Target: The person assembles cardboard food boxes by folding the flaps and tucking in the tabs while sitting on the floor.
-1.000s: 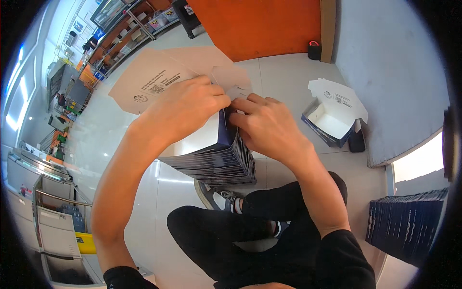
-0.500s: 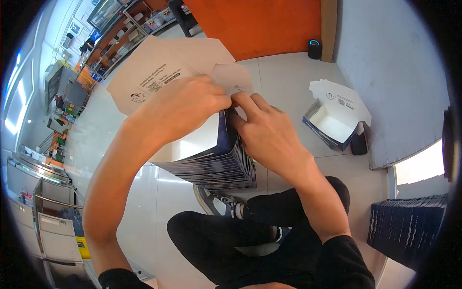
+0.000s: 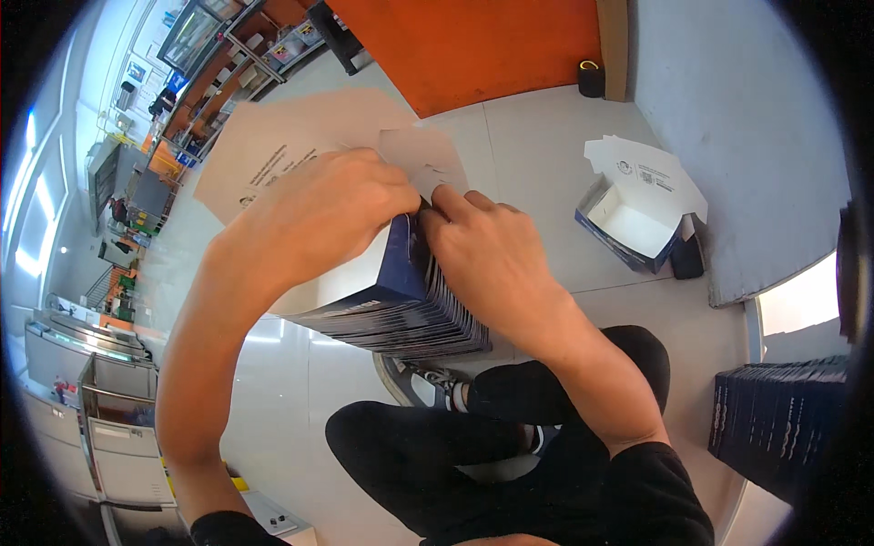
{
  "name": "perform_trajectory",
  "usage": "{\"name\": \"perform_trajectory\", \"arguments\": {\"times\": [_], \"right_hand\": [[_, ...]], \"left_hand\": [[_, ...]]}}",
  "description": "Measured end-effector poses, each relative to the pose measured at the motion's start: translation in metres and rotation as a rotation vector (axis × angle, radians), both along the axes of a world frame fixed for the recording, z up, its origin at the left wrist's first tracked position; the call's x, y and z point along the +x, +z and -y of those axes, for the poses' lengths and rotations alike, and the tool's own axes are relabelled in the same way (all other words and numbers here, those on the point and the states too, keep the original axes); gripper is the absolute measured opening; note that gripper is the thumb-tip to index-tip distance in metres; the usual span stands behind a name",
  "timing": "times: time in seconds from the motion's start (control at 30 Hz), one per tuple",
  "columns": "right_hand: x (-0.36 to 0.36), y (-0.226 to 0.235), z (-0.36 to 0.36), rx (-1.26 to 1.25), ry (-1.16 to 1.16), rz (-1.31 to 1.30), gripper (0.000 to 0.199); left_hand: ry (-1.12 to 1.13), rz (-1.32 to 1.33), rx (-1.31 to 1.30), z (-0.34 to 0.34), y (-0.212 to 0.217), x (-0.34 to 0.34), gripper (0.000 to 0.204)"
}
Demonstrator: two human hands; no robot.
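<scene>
In front of me is a folding cardboard food box (image 3: 393, 264), white inside and dark blue outside. It sits at the top of a tall stack of nested matching boxes (image 3: 421, 329). Its large lid (image 3: 300, 118), printed in dark ink, stands open on the far side, with a smaller side flap (image 3: 423, 150) next to it. My left hand (image 3: 341, 205) reaches over the box, its curled fingers gripping the far right corner. Close against it, my right hand (image 3: 482, 241) pinches the same corner from outside. The fingertips of both hands are partly hidden.
Another open box (image 3: 637, 218) rests on the tiled floor at right, by a dark object (image 3: 687, 257) and the grey wall (image 3: 728, 136). Flat dark blue cartons (image 3: 774, 428) are stacked at lower right. A small black speaker (image 3: 591, 80) stands near the orange panel (image 3: 482, 45).
Both hands have shifted slightly left and down with the corner still gripped. The lid has tilted a little to the left. The view has also moved slightly.
</scene>
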State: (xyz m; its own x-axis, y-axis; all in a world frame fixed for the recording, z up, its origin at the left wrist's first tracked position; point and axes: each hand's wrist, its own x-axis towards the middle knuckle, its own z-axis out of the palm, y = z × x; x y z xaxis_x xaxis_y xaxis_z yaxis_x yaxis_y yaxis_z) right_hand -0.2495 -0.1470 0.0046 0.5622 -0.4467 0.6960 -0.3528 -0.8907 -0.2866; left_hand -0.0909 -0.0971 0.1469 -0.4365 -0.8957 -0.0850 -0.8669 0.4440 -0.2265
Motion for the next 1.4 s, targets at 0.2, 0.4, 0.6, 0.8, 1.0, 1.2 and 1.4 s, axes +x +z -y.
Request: {"name": "perform_trajectory", "arguments": {"times": [0.2, 0.4, 0.6, 0.8, 1.0, 1.2, 1.4], "right_hand": [[0.002, -0.003, -0.001, -0.008, 0.004, 0.014, 0.007], [0.003, -0.003, -0.002, 0.0, -0.006, 0.032, 0.007], [0.009, -0.008, 0.0, -0.005, -0.005, 0.034, 0.007], [-0.002, -0.012, 0.032, 0.112, 0.325, 0.068, 0.021], [-0.019, -0.006, 0.046, 0.551, 0.627, -0.013, 0.031], [-0.024, 0.008, 0.033, 0.606, 0.837, 0.023, 0.031], [-0.025, 0.007, 0.028, 0.79, 0.894, 0.034, 0.022]], "left_hand": [[0.075, 0.006, 0.042, 0.005, 0.002, -0.003, 0.022], [0.116, -0.009, 0.087, 0.011, 0.002, -0.006, 0.019], [0.176, 0.021, 0.127, 0.015, -0.002, -0.004, 0.018], [0.182, -0.02, 0.148, 0.016, -0.009, 0.002, 0.025], [0.423, -0.782, 0.008, -0.056, -0.001, -0.021, 0.034], [0.408, -0.538, -0.03, -0.095, -0.028, -0.022, 0.036], [0.351, -0.519, -0.09, -0.099, -0.042, -0.026, 0.032]]}}
